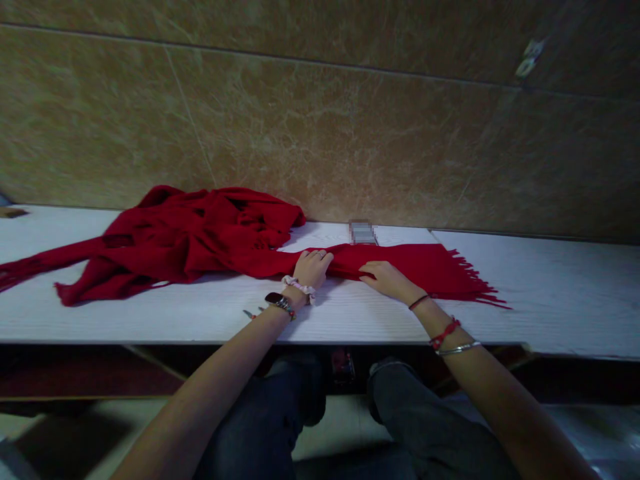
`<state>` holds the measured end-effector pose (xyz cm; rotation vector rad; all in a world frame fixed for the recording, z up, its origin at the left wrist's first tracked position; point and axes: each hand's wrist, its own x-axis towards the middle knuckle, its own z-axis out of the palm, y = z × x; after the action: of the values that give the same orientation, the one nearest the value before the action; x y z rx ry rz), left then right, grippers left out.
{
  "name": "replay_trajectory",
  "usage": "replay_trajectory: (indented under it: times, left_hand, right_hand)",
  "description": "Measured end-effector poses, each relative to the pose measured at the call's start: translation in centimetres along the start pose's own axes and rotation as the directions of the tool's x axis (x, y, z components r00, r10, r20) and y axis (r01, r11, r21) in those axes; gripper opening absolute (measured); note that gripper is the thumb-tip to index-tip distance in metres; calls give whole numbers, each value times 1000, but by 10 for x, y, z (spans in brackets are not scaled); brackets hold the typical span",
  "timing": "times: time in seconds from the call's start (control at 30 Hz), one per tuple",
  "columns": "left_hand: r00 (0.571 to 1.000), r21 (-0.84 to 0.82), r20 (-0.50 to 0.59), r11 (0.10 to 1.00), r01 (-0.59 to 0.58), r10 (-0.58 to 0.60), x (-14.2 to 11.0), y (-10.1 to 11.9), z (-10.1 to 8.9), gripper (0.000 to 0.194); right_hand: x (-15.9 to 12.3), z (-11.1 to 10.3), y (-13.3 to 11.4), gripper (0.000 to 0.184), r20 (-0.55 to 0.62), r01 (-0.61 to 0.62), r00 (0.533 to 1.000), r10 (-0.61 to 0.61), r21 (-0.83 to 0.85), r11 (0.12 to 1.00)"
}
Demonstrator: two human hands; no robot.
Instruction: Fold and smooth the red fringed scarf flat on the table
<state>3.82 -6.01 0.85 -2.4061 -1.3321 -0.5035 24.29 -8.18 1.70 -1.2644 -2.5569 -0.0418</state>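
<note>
A red fringed scarf (420, 263) lies along the white tabletop. Its right part is spread into a flat band ending in a fringe, while the left part is a loose, crumpled heap. Near the middle of the band, my left hand (311, 268) is closed on the cloth, its fingertips partly hidden. A short way to the right, my right hand (386, 277) pinches the band's near edge with curled fingers. Beside my left wrist lies a small pointed metal tool (249, 314), partly covered by the forearm.
Behind the white tabletop (565, 287) rises a brown marble-patterned wall (320, 133). A blurred grey rectangular object (363, 233) lies beyond the scarf, close to the wall. At the far left edge sits a small brown piece (11, 213). My legs are below the table's front edge.
</note>
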Motion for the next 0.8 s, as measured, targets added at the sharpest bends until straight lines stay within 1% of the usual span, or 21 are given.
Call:
replay_trajectory:
  times: [0.13, 0.23, 0.33, 0.47, 0.57, 0.63, 0.8]
  left_hand:
    - [999, -18, 37, 999, -28, 28, 3, -1, 3, 29]
    - [998, -31, 54, 999, -33, 34, 3, 0, 3, 29]
    - [998, -26, 58, 1000, -15, 16, 2, 1, 0, 27]
    - [999, 8, 54, 1000, -4, 3, -3, -3, -3, 27]
    - [999, 78, 47, 997, 14, -17, -9, -14, -8, 29]
    - [998, 140, 34, 989, 42, -47, -13, -24, -13, 28]
    - [996, 255, -18, 963, 84, -82, -30, -59, -32, 25]
  right_hand:
    - [-9, -4, 1, 22, 28, 18, 999, -16, -64, 998]
    - [-16, -7, 5, 22, 43, 9, 999, -6, -82, 997]
    - [-16, -7, 6, 22, 35, -34, 999, 36, -64, 997]
    - [-9, -5, 8, 21, -18, -96, 995, 95, -60, 994]
    - [-8, -7, 11, 21, -35, -95, 995, 92, -77, 993]
    - [-12, -8, 14, 21, -16, -67, 998, 66, -77, 995]
    - [-24, -5, 20, 20, 30, -2, 1000, 3, -20, 1000]
